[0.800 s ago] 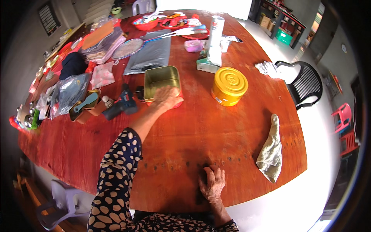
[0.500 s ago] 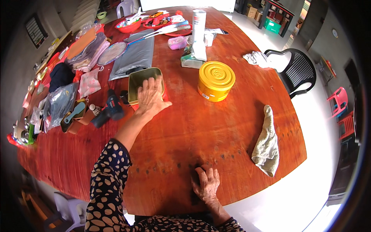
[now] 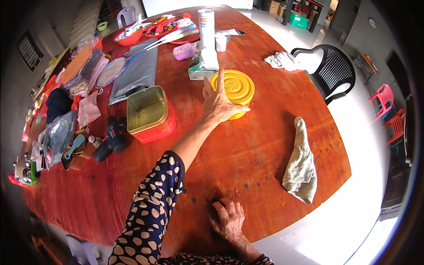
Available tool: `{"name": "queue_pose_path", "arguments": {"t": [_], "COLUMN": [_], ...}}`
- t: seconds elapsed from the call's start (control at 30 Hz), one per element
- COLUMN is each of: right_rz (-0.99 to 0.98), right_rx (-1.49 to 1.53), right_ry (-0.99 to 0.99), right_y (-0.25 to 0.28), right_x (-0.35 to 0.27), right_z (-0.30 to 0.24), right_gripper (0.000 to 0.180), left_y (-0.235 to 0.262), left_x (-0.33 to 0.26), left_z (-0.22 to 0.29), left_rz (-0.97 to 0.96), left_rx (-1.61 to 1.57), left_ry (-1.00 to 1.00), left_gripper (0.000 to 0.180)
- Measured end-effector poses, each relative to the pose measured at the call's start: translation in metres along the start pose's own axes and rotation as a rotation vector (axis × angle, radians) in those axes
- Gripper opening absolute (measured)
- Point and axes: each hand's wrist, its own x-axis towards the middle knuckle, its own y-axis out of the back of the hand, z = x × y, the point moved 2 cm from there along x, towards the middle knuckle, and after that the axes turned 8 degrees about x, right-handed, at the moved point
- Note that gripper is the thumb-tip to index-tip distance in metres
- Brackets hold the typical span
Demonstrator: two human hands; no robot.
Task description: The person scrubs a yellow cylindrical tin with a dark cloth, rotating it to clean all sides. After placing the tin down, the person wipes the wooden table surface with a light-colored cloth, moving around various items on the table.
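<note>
**Left hand on the yellow container, mid-table**

We see a round yellow container [image 3: 234, 90] w/ its lid on, standing upright near the middle of a long red-brown wooden table [image 3: 247, 150]. Our left hand [image 3: 219, 104] rests against its near-left side, fingers spread over the lid's edge, thumb running along the front wall. The hand is open and laid on, not yet clamped round; we judge this the moment of taking hold. A firm grip would call for the fingers to curl over the rim and the thumb to press in from the front.

The left arm, in a dark sleeve w/ pale spots, reaches far out from the lower edge, elbow nearly straight. Our right hand [image 3: 228, 219] lies flat, palm down, fingers slightly apart, at the table's near edge; it holds nothing and is well apart from the left.

Just left of the container stands an open red tin [image 3: 150, 114] w/ a gold inside, apparently empty. Behind the container: a tissue box [image 3: 197, 70] and a tall white canister [image 3: 206, 24]. To the right lies a crumpled grey-beige rag [image 3: 301, 163]. Left of the tin, a dark cordless drill [image 3: 112, 138] and assorted bags, cloths etc. A black plastic chair [image 3: 333, 70] stands at the table's far right side.
</note>
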Motion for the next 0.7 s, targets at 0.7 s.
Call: {"name": "queue_pose_path", "arguments": {"t": [0.7], "right_rz": [0.317], "right_rx": [0.213], "right_ry": [0.055], "right_y": [-0.002], "right_x": [0.004], "right_z": [0.008], "right_gripper": [0.04], "left_y": [0.146], "left_x": [-0.237], "left_z": [-0.05], "left_rz": [0.06], "left_rx": [-0.006], "left_ry": [-0.312], "left_gripper": [0.116]}}
